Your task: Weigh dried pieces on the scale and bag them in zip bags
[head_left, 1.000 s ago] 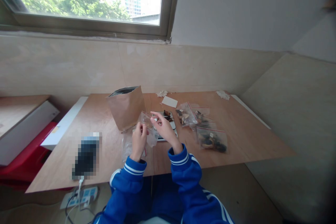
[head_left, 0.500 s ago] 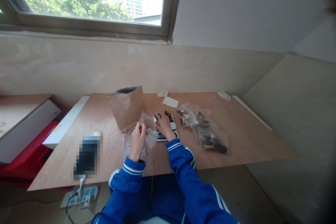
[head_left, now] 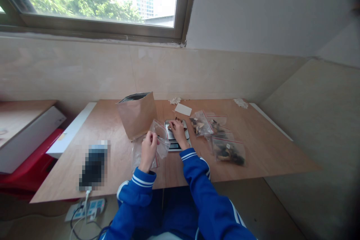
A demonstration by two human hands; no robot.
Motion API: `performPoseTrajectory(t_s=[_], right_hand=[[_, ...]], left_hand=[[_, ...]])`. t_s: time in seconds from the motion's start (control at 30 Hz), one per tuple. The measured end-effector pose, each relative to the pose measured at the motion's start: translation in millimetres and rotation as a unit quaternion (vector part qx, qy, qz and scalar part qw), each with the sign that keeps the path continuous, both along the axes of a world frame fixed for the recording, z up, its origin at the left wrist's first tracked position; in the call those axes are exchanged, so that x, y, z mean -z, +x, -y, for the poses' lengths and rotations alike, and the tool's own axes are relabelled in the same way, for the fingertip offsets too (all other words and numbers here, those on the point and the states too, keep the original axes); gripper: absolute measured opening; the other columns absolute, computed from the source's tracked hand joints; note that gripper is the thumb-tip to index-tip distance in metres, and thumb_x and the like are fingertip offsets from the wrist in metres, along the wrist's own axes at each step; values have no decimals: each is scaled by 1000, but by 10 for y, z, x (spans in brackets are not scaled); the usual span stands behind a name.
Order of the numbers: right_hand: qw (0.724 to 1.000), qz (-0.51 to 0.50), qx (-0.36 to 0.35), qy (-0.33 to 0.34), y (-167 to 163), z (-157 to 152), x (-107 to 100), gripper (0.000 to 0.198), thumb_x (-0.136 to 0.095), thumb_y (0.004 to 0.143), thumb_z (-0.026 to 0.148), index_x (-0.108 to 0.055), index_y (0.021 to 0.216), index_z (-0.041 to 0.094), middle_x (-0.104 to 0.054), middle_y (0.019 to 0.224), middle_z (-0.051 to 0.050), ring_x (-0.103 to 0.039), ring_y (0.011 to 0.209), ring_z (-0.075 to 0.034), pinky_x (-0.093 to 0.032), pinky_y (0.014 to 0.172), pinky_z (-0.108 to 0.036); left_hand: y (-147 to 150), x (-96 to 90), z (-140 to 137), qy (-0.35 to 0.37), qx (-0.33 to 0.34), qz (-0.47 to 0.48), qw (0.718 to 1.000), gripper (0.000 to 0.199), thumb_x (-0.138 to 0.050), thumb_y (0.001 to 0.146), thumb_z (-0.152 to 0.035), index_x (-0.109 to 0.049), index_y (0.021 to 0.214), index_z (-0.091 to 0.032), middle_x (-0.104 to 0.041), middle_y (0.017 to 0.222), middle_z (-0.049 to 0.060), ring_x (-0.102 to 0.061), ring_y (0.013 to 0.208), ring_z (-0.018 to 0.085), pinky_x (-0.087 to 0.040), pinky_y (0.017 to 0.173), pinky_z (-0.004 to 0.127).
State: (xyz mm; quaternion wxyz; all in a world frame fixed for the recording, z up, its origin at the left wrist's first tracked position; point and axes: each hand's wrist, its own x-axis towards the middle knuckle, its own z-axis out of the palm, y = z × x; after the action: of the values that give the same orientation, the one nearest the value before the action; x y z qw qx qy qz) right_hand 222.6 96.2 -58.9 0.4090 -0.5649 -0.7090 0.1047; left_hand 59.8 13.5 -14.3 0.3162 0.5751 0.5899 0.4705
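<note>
My left hand (head_left: 149, 150) is closed on the edge of a clear zip-lock bag (head_left: 162, 149), whose mouth leans toward a small kitchen scale (head_left: 185, 134). Over the scale's pan, my right hand (head_left: 179, 133) has its fingers pinched together around a dried brown piece, mostly hidden by the fingers. More dark brown dried pieces (head_left: 178, 119) lie on the pan beyond the hand. Below the pan, the scale's display (head_left: 174, 146) faces me, too small to read. Further clear bags (head_left: 137, 157) lie flat under and beside my left hand.
A brown paper pouch (head_left: 137, 116) stands open behind my left hand. Several filled zip-lock bags (head_left: 229, 152) lie right of the scale. A white card (head_left: 183, 109) and crumpled tissue (head_left: 175, 101) are at the back. A blurred-out device (head_left: 93, 165) with a cable lies at left.
My right hand has drawn its spread fingers together into a pinch and shifted slightly right, uncovering more of the pan and display. My left hand and the bag have stayed put.
</note>
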Motion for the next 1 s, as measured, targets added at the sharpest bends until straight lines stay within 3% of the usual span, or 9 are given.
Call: performPoseTrajectory(t_s=[0.17,0.33,0.43,0.57,0.7,0.9,1.0], right_hand=[[976,-215,-21,34,-145,95,-360,29,-47,93,41,-65,91,19,-69,92,-7,-62,86,-19,-45,80,-30],[890,-454,-31,-21,-360,216,-752,37,-50,87,51,-64,90,17,-59,69,0,-55,62,-12,-45,60,-23],[857,-510,-54,-42,-430,294,-935,34,-53,85,50,-64,87,18,-54,67,2,-52,60,-10,-44,58,-22],[848,-526,-60,-36,-434,359,-1097,31,-55,84,49,-64,86,19,-50,66,3,-49,59,-9,-42,56,-21],[832,-549,-70,-35,-450,365,-1125,33,-59,82,51,-65,84,19,-51,64,4,-49,59,-8,-41,56,-20],[797,-593,-83,-80,-598,279,-941,40,-66,74,57,-64,76,17,-57,63,1,-52,58,-9,-43,57,-22],[799,-589,-77,-91,-628,250,-880,44,-65,73,61,-62,75,17,-56,63,1,-51,56,-9,-43,56,-23]], left_hand=[[17,20,-2,4,-1,2,1000,28,-37,91,-37,-43,68,-23,-54,60,-3,-53,60,16,-37,63,27],[30,24,7,8,2,7,1000,27,-39,91,-36,-44,68,-22,-54,59,-3,-53,59,15,-37,62,26],[30,28,10,10,6,6,1000,28,-38,92,-36,-43,69,-22,-53,59,-3,-53,59,15,-37,62,26],[31,33,9,4,5,8,1000,27,-38,92,-36,-43,69,-22,-52,59,-3,-51,59,15,-36,62,26],[37,24,12,6,7,10,1000,27,-37,91,-36,-41,68,-22,-50,59,-3,-51,59,15,-36,62,26],[38,2,45,35,39,4,999,28,-37,92,-38,-43,70,-22,-50,62,-3,-51,60,15,-37,61,26],[34,15,50,49,47,0,998,26,-37,92,-38,-42,71,-22,-49,61,-3,-50,58,14,-37,60,25]])
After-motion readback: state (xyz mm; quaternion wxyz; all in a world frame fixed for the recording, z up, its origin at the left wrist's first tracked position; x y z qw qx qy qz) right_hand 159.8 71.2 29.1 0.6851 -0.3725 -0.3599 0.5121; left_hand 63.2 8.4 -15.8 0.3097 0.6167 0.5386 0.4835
